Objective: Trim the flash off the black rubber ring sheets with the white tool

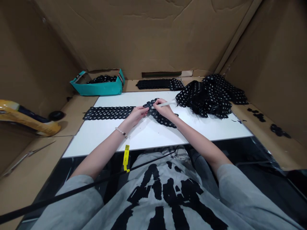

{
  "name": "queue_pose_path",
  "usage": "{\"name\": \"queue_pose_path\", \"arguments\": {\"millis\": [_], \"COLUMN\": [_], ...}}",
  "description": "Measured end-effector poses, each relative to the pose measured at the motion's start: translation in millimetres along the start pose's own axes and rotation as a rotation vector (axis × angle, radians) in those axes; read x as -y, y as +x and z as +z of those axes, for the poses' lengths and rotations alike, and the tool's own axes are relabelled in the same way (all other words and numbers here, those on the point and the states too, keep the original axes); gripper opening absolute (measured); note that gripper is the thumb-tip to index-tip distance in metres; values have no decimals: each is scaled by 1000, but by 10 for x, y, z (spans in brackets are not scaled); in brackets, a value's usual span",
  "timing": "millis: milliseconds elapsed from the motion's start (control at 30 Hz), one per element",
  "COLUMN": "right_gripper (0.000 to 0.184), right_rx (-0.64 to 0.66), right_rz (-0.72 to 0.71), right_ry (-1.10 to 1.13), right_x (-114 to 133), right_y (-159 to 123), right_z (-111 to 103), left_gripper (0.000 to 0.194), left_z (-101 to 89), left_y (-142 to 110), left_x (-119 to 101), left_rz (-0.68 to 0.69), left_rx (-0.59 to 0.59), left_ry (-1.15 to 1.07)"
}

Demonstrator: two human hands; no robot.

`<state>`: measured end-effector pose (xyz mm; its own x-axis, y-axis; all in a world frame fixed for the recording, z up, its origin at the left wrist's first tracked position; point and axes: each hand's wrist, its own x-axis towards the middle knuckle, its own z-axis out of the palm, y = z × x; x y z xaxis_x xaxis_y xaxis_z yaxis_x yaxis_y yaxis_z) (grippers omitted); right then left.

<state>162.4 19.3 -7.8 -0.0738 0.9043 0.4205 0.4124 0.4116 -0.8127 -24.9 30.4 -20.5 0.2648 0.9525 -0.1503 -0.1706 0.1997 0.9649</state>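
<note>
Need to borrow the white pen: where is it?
In the head view, the white pen is in the right hand, above the black dotted strip, just left of the heap of dotted fabric.

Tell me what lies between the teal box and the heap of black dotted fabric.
The head view shows a strip of black dotted lace between the teal box and the fabric heap, lying on cardboard behind the white board.

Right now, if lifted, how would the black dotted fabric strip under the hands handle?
The black dotted fabric strip looks floppy, since it kinks where gathered, and is probably light for its length, lying thin and flat.
</note>
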Motion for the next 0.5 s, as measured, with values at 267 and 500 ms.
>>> {"name": "queue_pose_path", "arguments": {"millis": [267, 500], "right_gripper": [19, 20], "right_rx": [-27, -41], "right_rz": [-91, -64], "right_ry": [-122, -114], "right_x": [-86, -32], "right_y": [-35, -56], "right_z": [93, 132], "left_gripper": [22, 24], "left_z": [15, -16], "left_y": [16, 24], "left_x": [-41, -19], "left_rz": [-51, -31], "left_rx": [-3, 75], "left_ry": [-28, 30]}}
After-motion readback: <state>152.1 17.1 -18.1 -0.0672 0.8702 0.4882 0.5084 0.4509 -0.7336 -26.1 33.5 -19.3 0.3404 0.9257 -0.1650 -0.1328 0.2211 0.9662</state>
